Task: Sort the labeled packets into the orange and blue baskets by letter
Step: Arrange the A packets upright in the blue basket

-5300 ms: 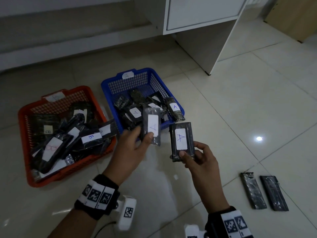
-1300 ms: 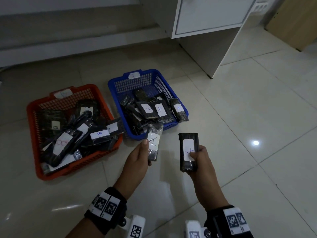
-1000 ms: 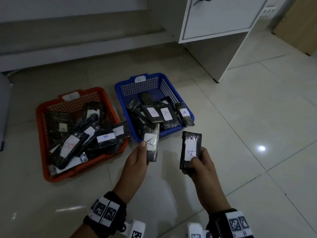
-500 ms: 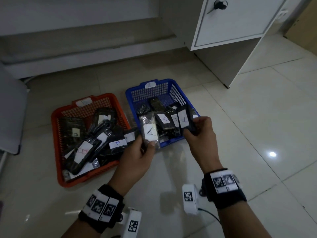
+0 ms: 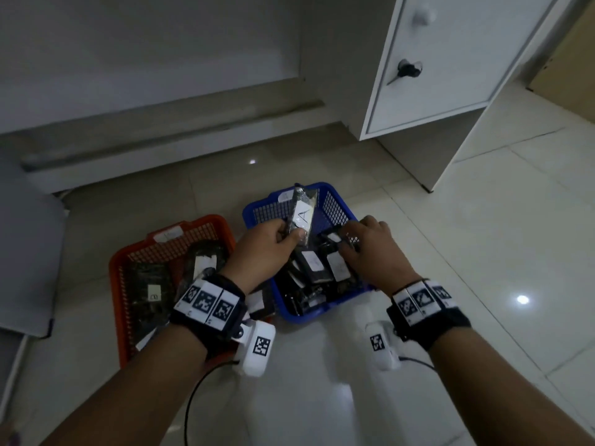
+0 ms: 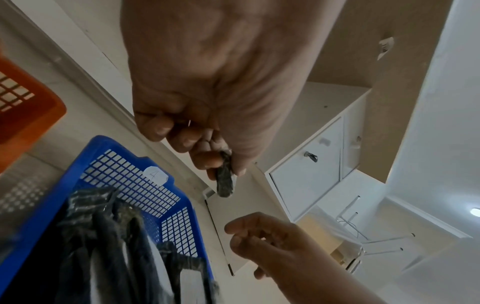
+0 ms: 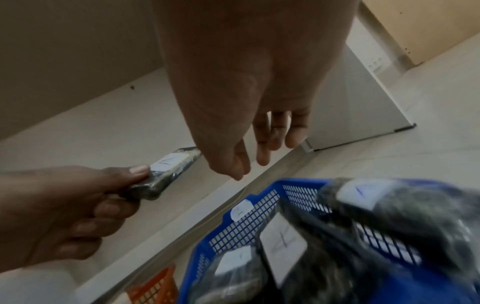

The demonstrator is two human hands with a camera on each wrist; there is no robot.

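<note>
Here, left hand (image 5: 269, 249) pinches a black, white-labelled "A" packet (image 5: 302, 217); right hand (image 5: 370, 249) released.

Half a second ago the right hand (image 5: 370, 249) was pinching an A-labelled packet at the blue basket (image 5: 338, 206); now its fingers (image 7: 272, 131) hang loose and hold nothing, and that packet (image 7: 384, 197) lies just below them on the pile. The left hand (image 5: 264, 249) has lifted its own A packet (image 5: 301, 217) from beside the near rim to above the basket, label upright beyond its thumb.
</note>
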